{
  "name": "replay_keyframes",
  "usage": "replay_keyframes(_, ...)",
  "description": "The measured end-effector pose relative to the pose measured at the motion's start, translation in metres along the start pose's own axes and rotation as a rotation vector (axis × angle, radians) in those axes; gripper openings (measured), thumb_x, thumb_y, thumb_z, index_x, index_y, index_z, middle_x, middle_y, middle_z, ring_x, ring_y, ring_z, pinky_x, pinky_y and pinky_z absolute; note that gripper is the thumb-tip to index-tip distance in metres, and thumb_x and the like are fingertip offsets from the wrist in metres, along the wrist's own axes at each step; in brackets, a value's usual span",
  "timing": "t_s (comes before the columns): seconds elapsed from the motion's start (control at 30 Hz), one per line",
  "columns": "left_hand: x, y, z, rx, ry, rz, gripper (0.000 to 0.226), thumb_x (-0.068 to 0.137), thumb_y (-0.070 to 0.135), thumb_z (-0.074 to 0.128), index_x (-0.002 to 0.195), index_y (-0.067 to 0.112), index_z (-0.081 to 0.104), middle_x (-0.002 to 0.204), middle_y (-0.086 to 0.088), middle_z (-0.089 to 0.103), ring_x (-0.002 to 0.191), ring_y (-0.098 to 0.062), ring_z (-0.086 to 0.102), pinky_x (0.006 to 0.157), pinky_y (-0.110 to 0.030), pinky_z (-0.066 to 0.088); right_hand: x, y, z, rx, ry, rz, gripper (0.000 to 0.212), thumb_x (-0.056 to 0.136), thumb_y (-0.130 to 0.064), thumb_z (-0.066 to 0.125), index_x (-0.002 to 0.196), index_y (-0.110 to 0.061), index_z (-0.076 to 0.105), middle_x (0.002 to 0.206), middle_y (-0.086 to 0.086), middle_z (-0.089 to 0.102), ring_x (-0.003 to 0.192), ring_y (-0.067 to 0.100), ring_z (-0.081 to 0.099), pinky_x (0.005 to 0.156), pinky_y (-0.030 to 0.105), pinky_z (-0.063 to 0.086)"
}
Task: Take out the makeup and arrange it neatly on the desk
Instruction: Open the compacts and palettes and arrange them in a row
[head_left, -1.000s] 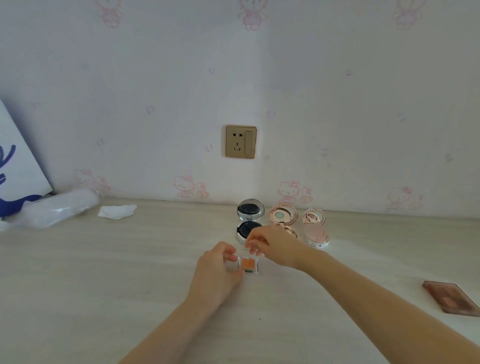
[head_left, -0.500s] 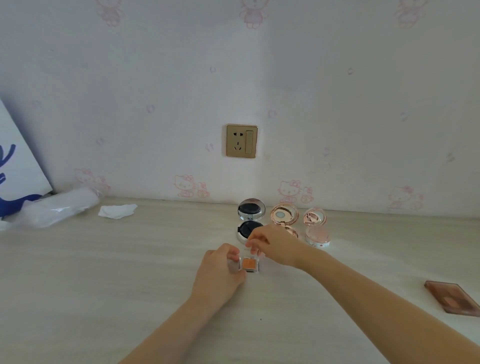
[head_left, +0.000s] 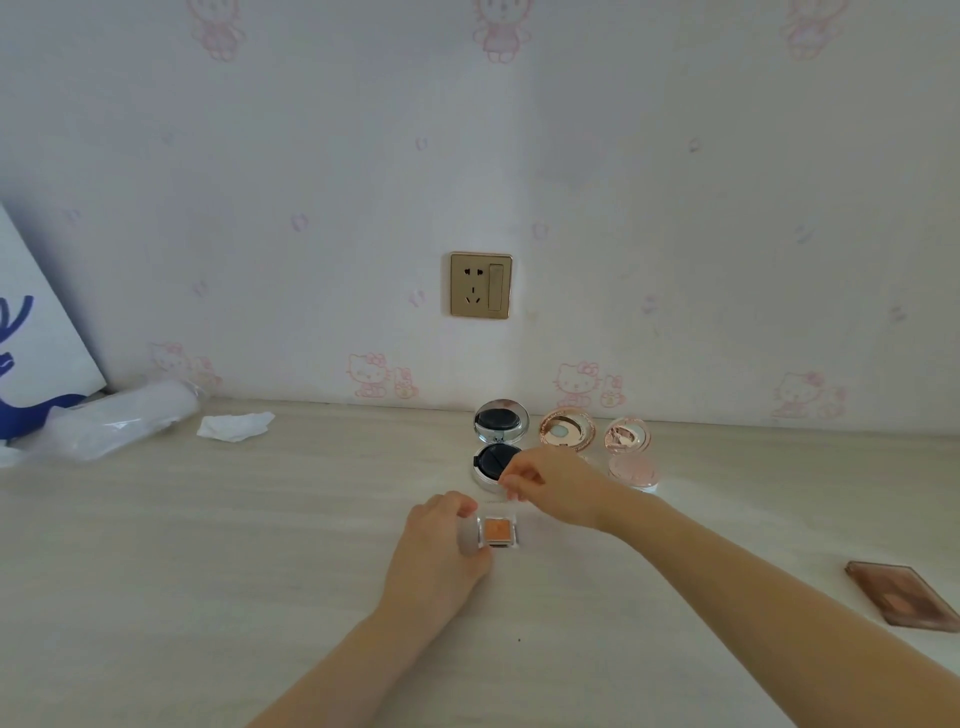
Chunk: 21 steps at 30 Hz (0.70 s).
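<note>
A small clear square case with an orange eyeshadow pan (head_left: 500, 531) lies on the pale wooden desk (head_left: 208, 571). My left hand (head_left: 441, 545) grips its left side. My right hand (head_left: 556, 483) hovers just behind it, fingertips pinched on what looks like its thin clear lid, raised. Along the wall stand three open compacts: a black cushion compact (head_left: 493, 457), a rose-gold one (head_left: 566, 427) partly hidden by my right hand, and a pink one (head_left: 631, 462).
A brown flat palette (head_left: 904, 595) lies at the right edge of the desk. At the back left are a crumpled plastic bag (head_left: 114, 421), a white tissue (head_left: 234, 426) and a white-and-blue bag (head_left: 31, 353). A gold wall socket (head_left: 480, 285) sits above the compacts.
My right hand's fingertips have risen slightly from the case's far edge. My left hand keeps its grip and the case has stayed in place.
</note>
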<state>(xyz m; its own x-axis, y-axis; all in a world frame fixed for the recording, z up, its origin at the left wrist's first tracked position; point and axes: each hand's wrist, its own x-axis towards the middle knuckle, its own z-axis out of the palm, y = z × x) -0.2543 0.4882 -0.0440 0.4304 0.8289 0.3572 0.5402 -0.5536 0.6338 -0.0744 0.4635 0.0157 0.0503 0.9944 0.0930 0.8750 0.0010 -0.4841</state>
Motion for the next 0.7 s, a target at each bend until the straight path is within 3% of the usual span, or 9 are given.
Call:
replay_keyframes(0.1,-0.001,0.003,0.001,0.074,0.041,0.09,0.038,0.079,0.021,0.067,0.116,0.021,0.057,0.115,0.013,0.052,0.11,-0.01,0.044,0.082,-0.011,0.032,-0.002,0.003,-0.011,-0.009,0.019,0.001,0.021,0.095,-0.026,0.05,0.094,-0.018,0.069,0.087,-0.006,0.068,0.085,0.013,0.061,0.075,0.024,0.047)
replay_keyframes(0.2,0.002,0.012,0.005,0.097,0.103,0.227,0.031,0.081,0.021,0.065,0.112,0.02,0.061,0.113,0.012,0.055,0.111,-0.008,0.044,0.084,-0.012,0.036,-0.002,0.01,-0.025,-0.074,0.053,-0.002,0.023,0.096,-0.027,0.05,0.099,-0.015,0.07,0.09,-0.002,0.067,0.084,0.014,0.057,0.066,0.018,0.039)
replay_keyframes(0.3,0.009,0.028,0.013,0.122,0.123,0.383,0.026,0.077,0.02,0.057,0.102,0.019,0.063,0.106,0.01,0.059,0.106,-0.007,0.047,0.078,-0.019,0.048,-0.001,0.019,-0.04,-0.146,0.106,-0.001,0.024,0.095,-0.025,0.049,0.097,-0.013,0.069,0.087,-0.002,0.06,0.082,0.013,0.05,0.059,0.012,0.031)
replay_keyframes(0.37,0.016,0.04,0.02,0.161,0.123,0.473,0.025,0.072,0.023,0.057,0.095,0.018,0.064,0.098,0.009,0.061,0.1,-0.01,0.052,0.073,-0.021,0.049,0.001,0.026,-0.049,-0.16,0.124,0.022,0.023,0.095,-0.025,0.048,0.098,-0.015,0.069,0.092,-0.002,0.064,0.085,0.015,0.055,0.063,0.008,0.034)
replay_keyframes(0.43,0.025,0.05,0.029,0.22,0.077,0.535,0.026,0.068,0.024,0.062,0.093,0.018,0.065,0.094,0.008,0.063,0.096,-0.013,0.057,0.074,-0.021,0.05,0.004,0.034,-0.056,-0.163,0.14,0.046,0.022,0.094,-0.026,0.049,0.098,-0.017,0.069,0.097,-0.001,0.067,0.09,0.017,0.058,0.076,0.021,0.047)
replay_keyframes(0.5,0.033,0.055,0.039,0.277,0.03,0.587,0.031,0.065,0.026,0.068,0.095,0.018,0.068,0.096,0.008,0.066,0.095,-0.015,0.061,0.077,-0.022,0.052,0.009,0.042,-0.061,-0.175,0.165,0.069,0.021,0.093,-0.024,0.05,0.101,-0.016,0.068,0.101,0.0,0.068,0.094,0.018,0.06,0.085,0.033,0.05)
replay_keyframes(0.6,0.043,0.059,0.053,0.34,-0.027,0.605,0.036,0.062,0.034,0.074,0.096,0.021,0.071,0.099,0.009,0.069,0.093,-0.013,0.065,0.083,-0.022,0.053,0.016,0.052,-0.066,-0.209,0.22,0.07,0.021,0.095,-0.02,0.049,0.107,-0.015,0.065,0.104,0.002,0.068,0.097,0.019,0.061,0.085,0.032,0.05)
replay_keyframes(0.7,0.047,0.063,0.061,0.405,-0.081,0.593,0.036,0.071,0.042,0.051,0.093,0.025,0.073,0.098,0.011,0.071,0.088,-0.01,0.066,0.086,-0.025,0.053,0.026,0.061,-0.067,-0.272,0.256,0.07,0.026,0.097,-0.024,0.048,0.119,-0.016,0.06,0.118,0.004,0.06,0.108,0.021,0.056,0.092,0.033,0.046)
